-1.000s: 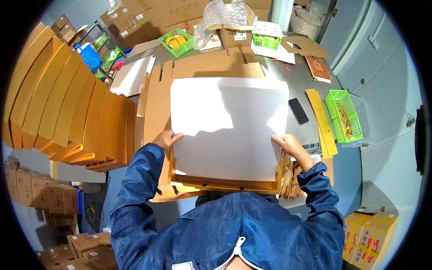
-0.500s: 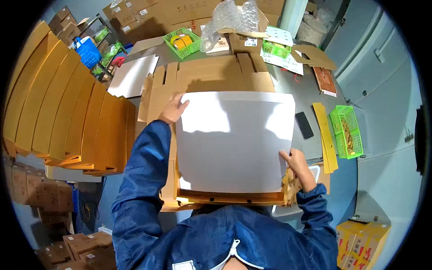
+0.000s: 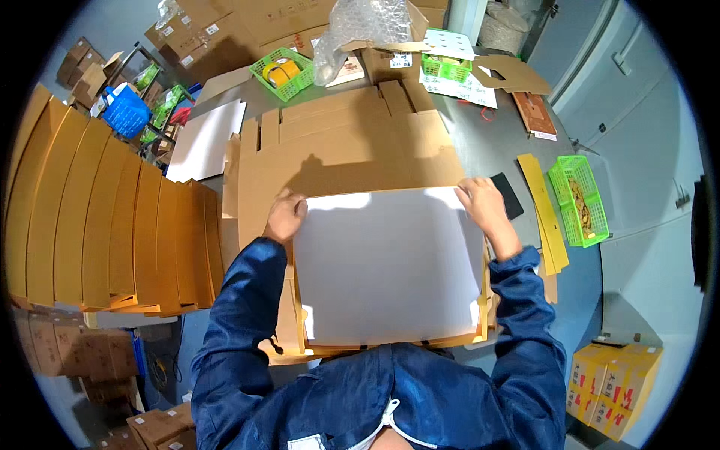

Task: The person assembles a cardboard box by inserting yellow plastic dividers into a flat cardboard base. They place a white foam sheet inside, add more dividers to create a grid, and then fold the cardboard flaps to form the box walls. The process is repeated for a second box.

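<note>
A white board (image 3: pixel 390 270) lies in front of me over a shallow yellow frame (image 3: pixel 301 330), whose edges show along its near side and both flanks. At the board's far left corner my left hand (image 3: pixel 286 215) is closed, fingers bent over the edge. My right hand (image 3: pixel 486 206) pinches the far right corner between thumb and fingers. What lies under the board is hidden. Beneath the frame and beyond it spreads a flattened brown cardboard sheet (image 3: pixel 360 165).
Stacked yellow trays (image 3: pixel 120 225) rise at the left. A black phone (image 3: pixel 507 196), yellow strips (image 3: pixel 544 217) and a green basket (image 3: pixel 579 201) are at the right. Toward the back stand a basket with tape (image 3: pixel 283 73), bubble wrap (image 3: pixel 367 30) and an open carton (image 3: pixel 390 64).
The white board has come nearer to me and sits lower in the yellow frame. My right hand has gone from its right edge to the far right corner. My left hand keeps to the far left corner.
</note>
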The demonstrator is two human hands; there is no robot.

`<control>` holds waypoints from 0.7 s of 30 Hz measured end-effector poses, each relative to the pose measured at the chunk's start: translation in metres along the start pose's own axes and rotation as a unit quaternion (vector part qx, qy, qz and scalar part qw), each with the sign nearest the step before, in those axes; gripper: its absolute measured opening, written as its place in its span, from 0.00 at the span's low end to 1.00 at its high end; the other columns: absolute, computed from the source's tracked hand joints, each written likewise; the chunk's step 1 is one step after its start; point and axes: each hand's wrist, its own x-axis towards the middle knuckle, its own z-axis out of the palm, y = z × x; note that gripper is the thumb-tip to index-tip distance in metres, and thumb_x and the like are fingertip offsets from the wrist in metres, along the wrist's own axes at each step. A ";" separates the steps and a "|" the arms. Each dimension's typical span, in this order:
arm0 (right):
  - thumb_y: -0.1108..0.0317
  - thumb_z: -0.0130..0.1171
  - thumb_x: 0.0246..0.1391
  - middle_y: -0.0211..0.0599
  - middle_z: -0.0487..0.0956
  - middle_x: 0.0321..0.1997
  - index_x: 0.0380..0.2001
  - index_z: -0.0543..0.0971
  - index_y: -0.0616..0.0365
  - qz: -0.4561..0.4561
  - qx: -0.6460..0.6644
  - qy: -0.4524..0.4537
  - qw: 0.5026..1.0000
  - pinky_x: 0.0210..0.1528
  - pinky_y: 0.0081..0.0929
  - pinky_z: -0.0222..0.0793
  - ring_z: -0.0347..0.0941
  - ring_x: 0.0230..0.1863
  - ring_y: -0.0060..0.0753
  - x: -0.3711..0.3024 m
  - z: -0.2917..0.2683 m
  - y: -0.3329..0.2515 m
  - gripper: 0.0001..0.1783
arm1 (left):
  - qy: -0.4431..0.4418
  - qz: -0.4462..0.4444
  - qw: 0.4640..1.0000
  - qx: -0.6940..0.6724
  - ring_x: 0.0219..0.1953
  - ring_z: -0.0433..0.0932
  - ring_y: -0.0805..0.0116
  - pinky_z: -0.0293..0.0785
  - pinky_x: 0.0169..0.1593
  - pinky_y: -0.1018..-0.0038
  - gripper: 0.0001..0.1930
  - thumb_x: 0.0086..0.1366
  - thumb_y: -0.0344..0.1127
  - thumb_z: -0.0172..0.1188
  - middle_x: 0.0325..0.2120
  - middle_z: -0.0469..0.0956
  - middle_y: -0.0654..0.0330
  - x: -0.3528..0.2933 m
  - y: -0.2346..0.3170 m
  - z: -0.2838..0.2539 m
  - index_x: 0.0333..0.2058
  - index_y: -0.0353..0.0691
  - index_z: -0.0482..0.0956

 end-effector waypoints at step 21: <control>0.66 0.60 0.48 0.38 0.76 0.32 0.33 0.77 0.57 -0.037 -0.002 0.128 0.991 0.38 0.36 0.70 0.73 0.37 0.43 -0.033 0.015 -0.004 0.09 | 0.173 0.033 0.977 0.120 0.37 0.69 0.51 0.69 0.42 0.61 0.05 0.58 0.30 0.55 0.31 0.72 0.53 -0.026 0.002 0.056 0.30 0.36 0.78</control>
